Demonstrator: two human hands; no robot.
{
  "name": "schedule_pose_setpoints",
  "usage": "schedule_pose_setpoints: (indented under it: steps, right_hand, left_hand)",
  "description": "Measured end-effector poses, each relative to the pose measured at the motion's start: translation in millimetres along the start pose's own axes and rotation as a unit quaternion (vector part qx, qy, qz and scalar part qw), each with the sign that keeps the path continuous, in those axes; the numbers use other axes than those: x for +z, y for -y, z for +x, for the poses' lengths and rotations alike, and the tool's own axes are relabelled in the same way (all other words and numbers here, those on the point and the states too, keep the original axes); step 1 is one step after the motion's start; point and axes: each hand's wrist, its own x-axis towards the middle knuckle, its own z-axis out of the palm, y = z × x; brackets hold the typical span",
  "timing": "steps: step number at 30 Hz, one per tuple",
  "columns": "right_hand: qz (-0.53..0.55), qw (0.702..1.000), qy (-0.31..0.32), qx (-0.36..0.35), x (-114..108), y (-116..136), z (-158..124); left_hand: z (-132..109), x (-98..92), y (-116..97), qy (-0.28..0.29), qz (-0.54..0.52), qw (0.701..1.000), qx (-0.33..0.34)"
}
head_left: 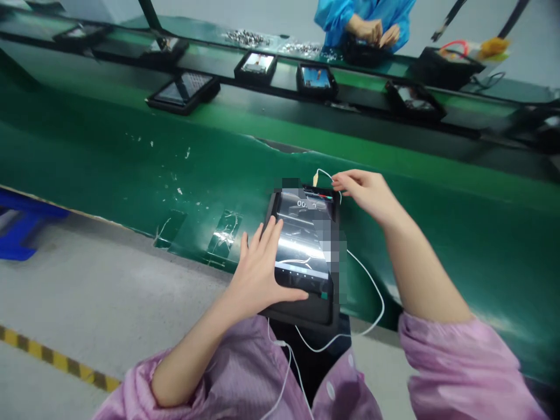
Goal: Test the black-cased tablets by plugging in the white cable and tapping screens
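A tablet (301, 245) with a lit screen lies in a black tray (301, 312) at the near edge of the green bench. My left hand (258, 274) rests on the tablet's left side, fingers spread and thumb across the lower screen. Beyond the top right corner, my right hand (365, 189) has its fingertips pinched together on a thin white cable (326, 172). A small yellowish piece (315, 179) ends that cable at the tablet's top edge. More white cord (378, 291) loops down on the right and hangs over my lap. Pixel blocks mask part of the screen.
Several devices in black trays, such as a tablet (186, 90) and another (315, 79), stand along the line ahead. Across it, a co-worker's hands (371, 32) handle a dark device. Small metallic parts (247, 38) lie on the far bench. Floor tape (56, 359) runs lower left.
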Motion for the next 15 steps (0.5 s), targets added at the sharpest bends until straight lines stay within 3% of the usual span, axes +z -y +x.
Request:
schedule_pose_setpoints:
  steps: [4,15]
  right_hand:
    - [0.105,0.99,0.051,0.084,28.6,-20.2,41.4]
    - [0.153,0.982,0.061,0.096,33.5,-30.4,47.2]
  left_hand:
    - [0.4,4.7,2.5,-0.011,0.019,1.0,0.003]
    - [1.0,9.4,3.7,-0.028,0.037,0.999,0.016]
